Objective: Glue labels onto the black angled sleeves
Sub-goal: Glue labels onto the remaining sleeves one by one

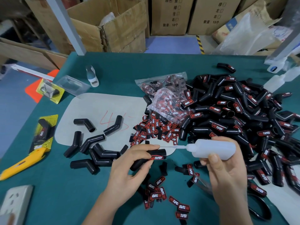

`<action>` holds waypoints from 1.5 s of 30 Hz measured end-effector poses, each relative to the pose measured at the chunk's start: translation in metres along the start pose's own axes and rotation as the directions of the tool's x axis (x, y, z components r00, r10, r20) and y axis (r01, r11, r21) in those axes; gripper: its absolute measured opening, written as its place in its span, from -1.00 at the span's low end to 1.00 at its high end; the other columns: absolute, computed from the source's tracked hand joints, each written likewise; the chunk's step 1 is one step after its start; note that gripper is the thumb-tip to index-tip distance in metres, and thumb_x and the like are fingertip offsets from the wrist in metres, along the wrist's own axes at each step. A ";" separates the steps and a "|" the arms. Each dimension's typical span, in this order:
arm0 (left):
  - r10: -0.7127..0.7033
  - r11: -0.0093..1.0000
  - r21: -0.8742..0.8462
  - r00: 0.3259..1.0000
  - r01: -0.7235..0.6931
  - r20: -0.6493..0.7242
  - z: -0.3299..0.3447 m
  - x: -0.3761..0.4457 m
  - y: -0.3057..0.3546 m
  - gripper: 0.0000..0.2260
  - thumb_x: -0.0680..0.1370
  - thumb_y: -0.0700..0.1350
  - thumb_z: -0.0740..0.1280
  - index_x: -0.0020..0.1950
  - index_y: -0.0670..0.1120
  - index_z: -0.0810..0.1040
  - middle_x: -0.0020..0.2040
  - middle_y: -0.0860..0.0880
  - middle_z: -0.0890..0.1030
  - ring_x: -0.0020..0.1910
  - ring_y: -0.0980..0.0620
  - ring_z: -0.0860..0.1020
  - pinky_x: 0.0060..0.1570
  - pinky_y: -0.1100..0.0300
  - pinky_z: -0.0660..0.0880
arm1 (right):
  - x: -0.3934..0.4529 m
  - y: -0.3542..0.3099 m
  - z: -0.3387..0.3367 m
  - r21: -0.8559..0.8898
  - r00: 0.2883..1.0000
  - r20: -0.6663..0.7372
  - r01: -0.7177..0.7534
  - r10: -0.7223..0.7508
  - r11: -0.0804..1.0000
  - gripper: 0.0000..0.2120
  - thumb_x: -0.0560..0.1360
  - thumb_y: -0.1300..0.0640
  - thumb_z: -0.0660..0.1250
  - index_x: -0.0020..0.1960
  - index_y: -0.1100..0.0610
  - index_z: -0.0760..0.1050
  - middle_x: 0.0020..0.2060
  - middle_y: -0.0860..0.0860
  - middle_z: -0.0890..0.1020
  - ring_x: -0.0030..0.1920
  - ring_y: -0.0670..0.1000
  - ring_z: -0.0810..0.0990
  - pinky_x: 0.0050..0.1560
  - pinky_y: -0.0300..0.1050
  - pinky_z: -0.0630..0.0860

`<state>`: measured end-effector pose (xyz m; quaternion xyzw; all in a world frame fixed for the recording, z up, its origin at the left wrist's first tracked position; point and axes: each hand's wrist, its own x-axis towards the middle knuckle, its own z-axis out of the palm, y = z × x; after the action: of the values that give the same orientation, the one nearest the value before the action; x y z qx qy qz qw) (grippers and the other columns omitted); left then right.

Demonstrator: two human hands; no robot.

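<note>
Black sleeve in left hand; right hand w/ glue bottle.

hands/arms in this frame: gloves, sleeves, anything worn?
Nothing worn that shows. The left hand and right hand are both bare: no gloves, rings, watch or wristband in view. Both forearms are bare down to the frame's bottom edge, with no sleeve cuff visible. Fingernails are short and unpainted.

Left hand curled, gripping; right hand curled, gripping.
</note>
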<state>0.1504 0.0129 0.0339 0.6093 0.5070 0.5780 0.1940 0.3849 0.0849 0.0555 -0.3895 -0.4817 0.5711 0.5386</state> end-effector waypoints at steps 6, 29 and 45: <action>0.006 0.999 -0.048 1.000 -0.005 0.019 0.000 0.000 -0.001 -0.86 0.69 -0.13 0.37 0.15 0.13 0.55 0.29 0.03 0.67 0.07 -0.02 0.69 0.07 0.19 0.57 | 0.000 -0.002 -0.004 -0.030 1.000 0.003 -0.008 0.008 1.000 -0.67 0.46 0.00 0.47 0.21 -0.07 0.58 0.02 0.06 0.67 -0.16 -0.04 0.63 -0.08 -0.25 0.60; -0.006 1.000 0.000 1.000 0.006 0.006 -0.008 0.003 0.003 -0.82 0.57 -0.29 0.34 0.00 0.00 0.59 0.25 -0.01 0.65 0.16 -0.08 0.65 0.06 0.14 0.55 | 0.002 -0.002 -0.009 -0.062 0.999 0.008 -0.046 0.047 0.997 -0.46 0.40 -0.26 0.59 0.25 -0.03 0.56 -0.02 0.10 0.67 -0.21 -0.01 0.60 -0.08 -0.22 0.61; -0.040 0.994 -0.100 0.999 0.037 -0.027 -0.009 0.003 0.006 -0.84 0.61 -0.16 0.43 0.08 0.10 0.56 0.16 -0.01 0.68 0.01 -0.17 0.65 -0.31 -0.15 0.52 | 0.001 0.000 -0.009 -0.038 1.000 0.027 -0.013 0.014 0.999 -0.62 0.42 -0.04 0.51 0.23 -0.06 0.59 0.05 0.15 0.66 -0.18 0.00 0.61 -0.11 -0.22 0.61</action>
<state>0.1436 0.0100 0.0425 0.5807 0.4920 0.6073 0.2278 0.3931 0.0868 0.0534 -0.3950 -0.4971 0.5709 0.5205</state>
